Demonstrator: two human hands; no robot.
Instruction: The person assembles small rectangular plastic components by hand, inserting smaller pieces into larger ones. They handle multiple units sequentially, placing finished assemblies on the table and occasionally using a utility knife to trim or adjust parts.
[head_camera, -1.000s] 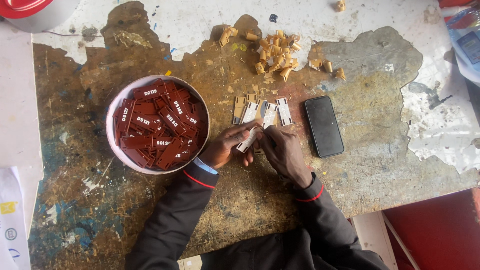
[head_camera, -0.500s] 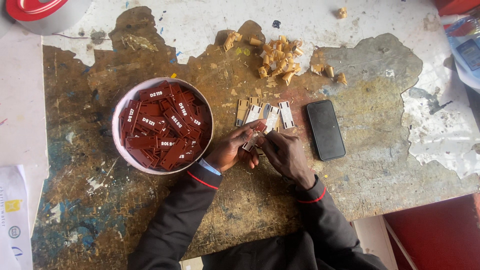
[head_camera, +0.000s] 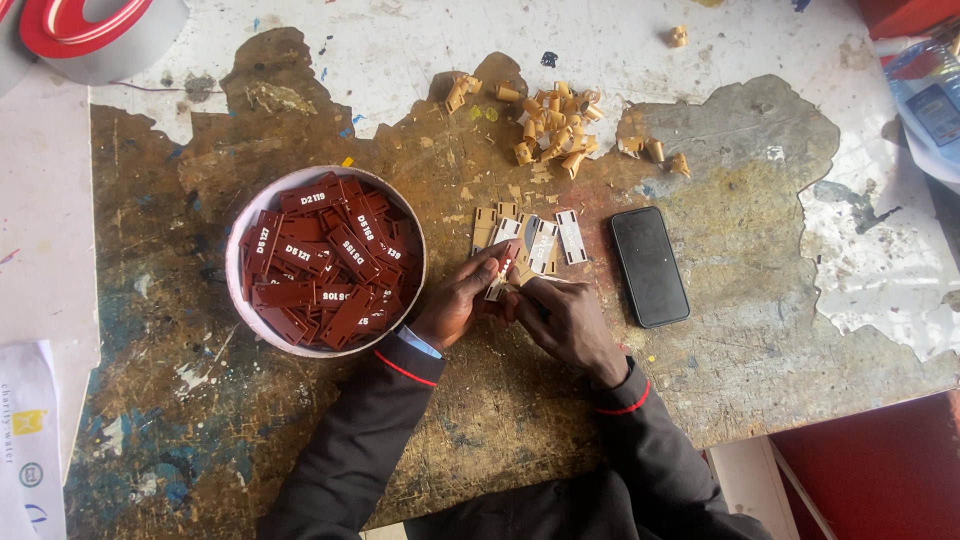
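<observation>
— What have you got there?

— A small dark-red tag (head_camera: 507, 262) with pale backing, pinched between both my hands just right of the white bowl (head_camera: 240, 300). My left hand (head_camera: 462, 305) has its fingers closed on the lower end; my right hand (head_camera: 568, 322) closes in on it from the other side, though whether it truly grips I cannot tell.

— How does it handle?

— Light, thin and stiff, I judge, and likely smooth, so I hold it by the narrow edges.

— Room to move?

— Some. More red tags (head_camera: 325, 265) fill the bowl to my left, pale backing strips (head_camera: 545, 240) lie just beyond my fingers, a black phone (head_camera: 650, 265) sits to the right, curled tan peelings (head_camera: 550, 130) farther up. The tabletop (head_camera: 760, 330) edge is near my sleeves.
</observation>
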